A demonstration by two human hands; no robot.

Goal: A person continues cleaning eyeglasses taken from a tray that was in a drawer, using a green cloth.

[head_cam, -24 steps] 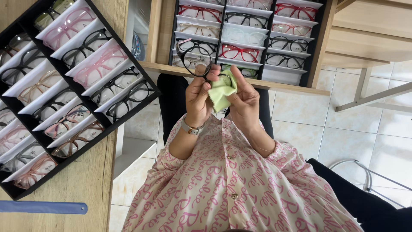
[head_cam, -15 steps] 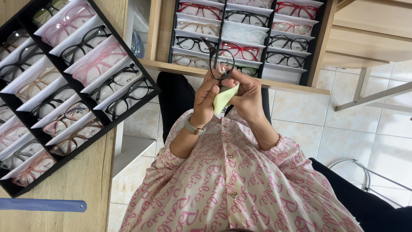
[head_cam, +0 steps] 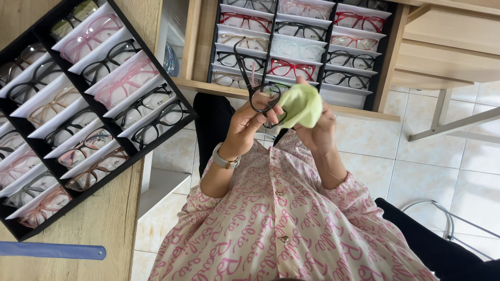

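To my left a wooden table carries a black tray of glasses laid in white slots, in black, pink and brown frames. A blue strip lies flat on the wood near the table's edge. Ahead of me a wooden shelf holds a second black tray of glasses. Below is a pale tiled floor.
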